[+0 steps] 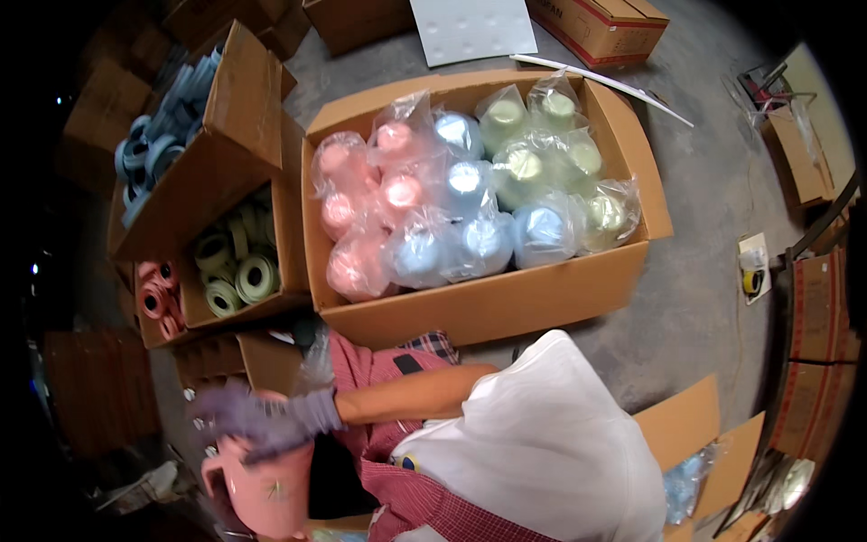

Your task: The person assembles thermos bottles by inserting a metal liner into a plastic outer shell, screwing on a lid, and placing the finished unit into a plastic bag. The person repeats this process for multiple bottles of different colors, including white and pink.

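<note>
A pink jug (271, 492) with a side handle and a small printed motif is at the lower left. My right hand (257, 420), in a grey-purple glove, reaches across from the right and lies over the jug's top. Motion smears its fingers, so their grip is unclear. A bit of pink shows just behind the glove. My left hand is out of sight. Ahead of me, a large open carton (488, 303) holds several plastic-wrapped pink items (361, 257), blue items (465, 181) and green items (524, 167) in rows.
To the left, open cartons hold green ring-shaped parts (256, 278), pink parts (155, 294) and blue parts (144, 154). A divided box (212, 357) stands nearer me. Another open carton (682, 411) with bagged blue items is at the lower right. Stacked cartons (817, 307) stand far right.
</note>
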